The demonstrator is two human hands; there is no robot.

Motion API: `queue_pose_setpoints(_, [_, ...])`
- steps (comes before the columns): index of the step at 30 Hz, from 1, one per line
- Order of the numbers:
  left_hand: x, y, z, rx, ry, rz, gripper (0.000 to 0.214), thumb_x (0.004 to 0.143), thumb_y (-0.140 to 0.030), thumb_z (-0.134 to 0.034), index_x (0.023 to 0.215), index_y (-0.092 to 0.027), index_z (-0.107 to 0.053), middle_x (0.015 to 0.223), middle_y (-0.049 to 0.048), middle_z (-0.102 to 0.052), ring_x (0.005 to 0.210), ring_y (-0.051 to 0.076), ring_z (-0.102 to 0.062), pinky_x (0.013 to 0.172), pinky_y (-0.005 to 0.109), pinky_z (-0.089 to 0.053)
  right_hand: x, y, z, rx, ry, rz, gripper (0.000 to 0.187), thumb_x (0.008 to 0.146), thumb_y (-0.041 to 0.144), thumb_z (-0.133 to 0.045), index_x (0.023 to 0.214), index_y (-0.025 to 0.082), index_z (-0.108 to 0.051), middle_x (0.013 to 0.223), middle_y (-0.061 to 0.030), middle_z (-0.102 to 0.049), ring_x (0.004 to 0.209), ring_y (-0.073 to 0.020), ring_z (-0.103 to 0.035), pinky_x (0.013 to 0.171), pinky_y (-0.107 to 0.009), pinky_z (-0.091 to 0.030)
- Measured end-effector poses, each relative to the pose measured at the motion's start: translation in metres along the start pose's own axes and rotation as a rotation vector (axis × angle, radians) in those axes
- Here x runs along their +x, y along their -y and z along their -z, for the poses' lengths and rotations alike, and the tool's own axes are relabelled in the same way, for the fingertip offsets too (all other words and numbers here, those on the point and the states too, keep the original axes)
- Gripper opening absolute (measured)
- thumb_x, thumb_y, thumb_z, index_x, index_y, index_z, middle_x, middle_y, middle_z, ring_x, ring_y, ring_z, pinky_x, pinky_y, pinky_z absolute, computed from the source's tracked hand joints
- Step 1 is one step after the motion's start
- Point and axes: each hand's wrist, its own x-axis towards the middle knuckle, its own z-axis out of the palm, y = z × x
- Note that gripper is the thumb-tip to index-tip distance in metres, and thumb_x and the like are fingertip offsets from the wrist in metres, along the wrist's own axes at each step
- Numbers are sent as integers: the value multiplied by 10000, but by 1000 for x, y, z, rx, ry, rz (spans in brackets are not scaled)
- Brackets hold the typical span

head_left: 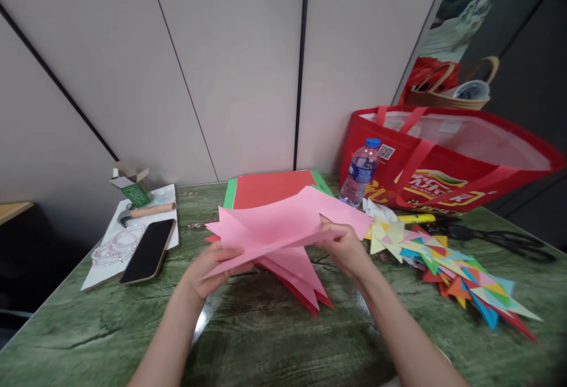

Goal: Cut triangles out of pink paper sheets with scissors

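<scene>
Between my two hands, a pink sheet of paper is held up above the table, bent along its length. My left hand is closed on its near left part, the thumb on top. My right hand grips the right part, with the fingers partly behind the paper. Beneath it lie more pink and red sheets, their pointed corners sticking out toward me. Farther back rests a flat stack of red and green paper, partly covered by the pink sheet.
At left, a white board bears a phone, a hammer, beaded strands and a small green box. At right are colourful folded paper pieces, black scissors, a water bottle and a red bag. A wall stands behind.
</scene>
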Motion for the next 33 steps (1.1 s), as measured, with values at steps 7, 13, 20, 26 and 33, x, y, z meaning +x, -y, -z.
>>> queue_pose_setpoints(7, [-1, -7, 3, 213, -136, -290, 441, 706, -245, -731, 1126, -179, -615, 1130, 120, -673, 1078, 282, -594, 905, 398, -464, 1, 0, -3, -26, -297, 12, 391, 595, 378, -771, 478, 190, -449, 464, 89, -396, 455, -72, -343, 448, -212, -300])
queue_pose_setpoints(13, [-16, -17, -9, 493, -390, -747, 271, 727, -292, -701, 976, -186, -713, 1115, 68, -675, 1114, 231, -548, 964, 236, -369, -6, 16, -11, -269, -176, -20, 249, 623, 370, -724, 558, 164, -601, 503, 53, -475, 486, -95, -374, 463, -223, -301])
queue_pose_setpoints(20, [-11, 0, -24, 636, -390, -592, 254, 567, -218, -802, 810, -196, -733, 644, 0, -666, 642, 160, -568, 597, 217, -431, -6, 9, -14, -149, -271, -21, 233, 610, 377, -751, 640, 166, -657, 551, 34, -564, 514, -110, -444, 488, -231, -382])
queue_pose_setpoints(26, [-3, -1, -12, 546, -248, -437, 257, 535, -199, -812, 765, -157, -707, 527, -30, -600, 489, 101, -492, 471, 190, -344, 1, -3, -3, 70, -298, -84, 266, 577, 371, -790, 670, 159, -660, 588, 19, -583, 534, -112, -483, 510, -244, -418])
queue_pose_setpoints(33, [-16, -10, -8, 883, -102, -525, 265, 541, -174, -805, 792, -206, -726, 747, 17, -685, 710, 183, -580, 668, 247, -453, -2, 8, -3, 101, -302, -43, 360, 570, 307, -796, 871, 184, -642, 507, 101, -433, 446, -65, -364, 441, -208, -354])
